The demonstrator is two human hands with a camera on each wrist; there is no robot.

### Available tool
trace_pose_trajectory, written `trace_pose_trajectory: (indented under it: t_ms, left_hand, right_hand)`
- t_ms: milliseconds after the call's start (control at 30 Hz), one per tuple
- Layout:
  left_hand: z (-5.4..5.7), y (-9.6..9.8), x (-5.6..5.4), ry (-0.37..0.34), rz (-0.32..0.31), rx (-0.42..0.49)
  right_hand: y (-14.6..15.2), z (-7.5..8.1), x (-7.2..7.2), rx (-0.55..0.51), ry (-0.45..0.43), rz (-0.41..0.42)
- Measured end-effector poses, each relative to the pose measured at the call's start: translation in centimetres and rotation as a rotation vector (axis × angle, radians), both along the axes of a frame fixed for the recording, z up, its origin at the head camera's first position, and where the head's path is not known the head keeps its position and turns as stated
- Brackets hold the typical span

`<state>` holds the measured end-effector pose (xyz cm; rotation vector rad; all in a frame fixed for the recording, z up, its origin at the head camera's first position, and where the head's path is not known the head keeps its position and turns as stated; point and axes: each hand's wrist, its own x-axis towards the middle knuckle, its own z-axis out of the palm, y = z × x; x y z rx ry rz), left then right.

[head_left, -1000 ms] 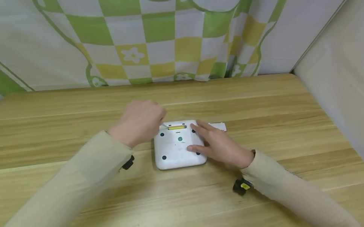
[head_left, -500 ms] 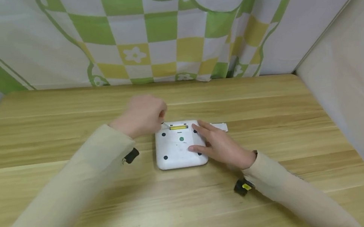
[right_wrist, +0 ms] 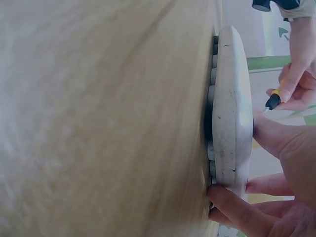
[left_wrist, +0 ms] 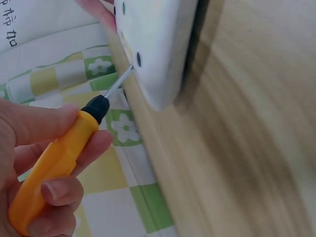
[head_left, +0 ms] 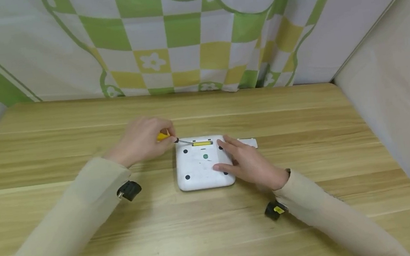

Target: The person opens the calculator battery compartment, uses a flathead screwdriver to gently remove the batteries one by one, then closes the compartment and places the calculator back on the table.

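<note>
My left hand (head_left: 141,140) grips a yellow-handled screwdriver (left_wrist: 54,170) with a black collar. Its thin shaft slants right, and the tip is at the left end of a yellow battery (head_left: 202,143). That battery lies in the uncovered slot of a white calculator (head_left: 203,175), which rests face down with its keys (right_wrist: 213,93) toward the table. On the calculator's right side rests my right hand (head_left: 252,165), with thumb and index finger on its back and other fingers at its edge. Whether the screwdriver tip touches the battery cannot be told.
A small white battery cover (head_left: 249,142) lies just right of the calculator, partly behind the right hand. The wooden table (head_left: 218,237) ends at the back against a green, white and yellow checked curtain (head_left: 185,58).
My left hand has shifted left and tilted the screwdriver flatter, so its yellow handle shows. The tip stays near the battery's left end. My right hand and the calculator keep their places.
</note>
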<state>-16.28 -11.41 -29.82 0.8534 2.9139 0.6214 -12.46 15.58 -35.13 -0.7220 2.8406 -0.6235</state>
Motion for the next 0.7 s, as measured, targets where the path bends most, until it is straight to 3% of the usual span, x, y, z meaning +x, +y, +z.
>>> trace_pose_trajectory:
  t_ms: [400, 700]
  left_hand:
    - [-3.0, -1.6, 1.2, -0.067, 0.163, 0.205]
    - [-3.8, -1.8, 1.6, -0.103, 0.193, 0.261]
  right_hand:
    - [0.1, 0.0, 0.0, 0.018, 0.018, 0.017]
    - [0.0, 0.0, 0.0, 0.028, 0.002, 0.009]
